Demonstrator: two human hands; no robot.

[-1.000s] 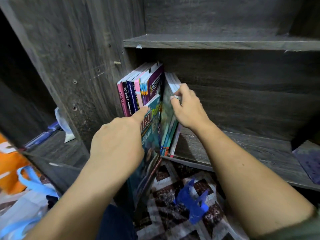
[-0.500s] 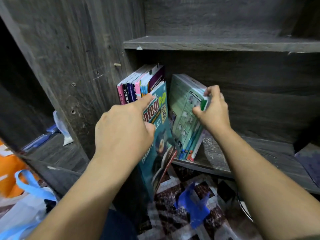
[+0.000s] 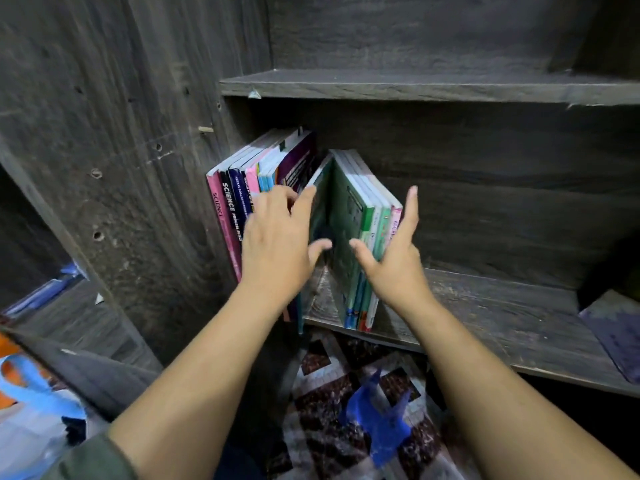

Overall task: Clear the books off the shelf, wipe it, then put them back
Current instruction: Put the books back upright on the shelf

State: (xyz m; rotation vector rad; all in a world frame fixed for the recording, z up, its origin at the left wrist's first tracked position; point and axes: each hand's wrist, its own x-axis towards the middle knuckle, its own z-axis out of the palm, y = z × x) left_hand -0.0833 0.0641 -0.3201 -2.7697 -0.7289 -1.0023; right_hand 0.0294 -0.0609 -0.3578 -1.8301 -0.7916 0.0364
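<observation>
1. The right hand point(image 3: 393, 261) lies flat against the outer, right side of the green books point(image 3: 353, 230), fingers straight and spread, thumb out across their spines; nothing is pinched.
2. The left hand point(image 3: 277, 251) reaches in with relaxed, slightly spread fingers, fingertips at the front edge of a dark green book point(image 3: 320, 202) that leans left toward the other stack; whether it curls round that cover cannot be told.
3. The green books stand upright on the shelf point(image 3: 485, 306), long axis vertical, spines toward the camera, tilted a little, with a wedge-shaped gap between them and the leaning book.
4. The pink and dark books point(image 3: 242, 188) stand upright against the left wall of the shelf, spines forward; two read "SCIENCE". The left hand hides their lower halves.
5. A purple flat thing point(image 3: 616, 337) lies at the shelf's right end, cut off by the frame edge.
6. Below, a blue cloth point(image 3: 377, 424) lies on a patterned floor point(image 3: 329, 410), blurred.
</observation>
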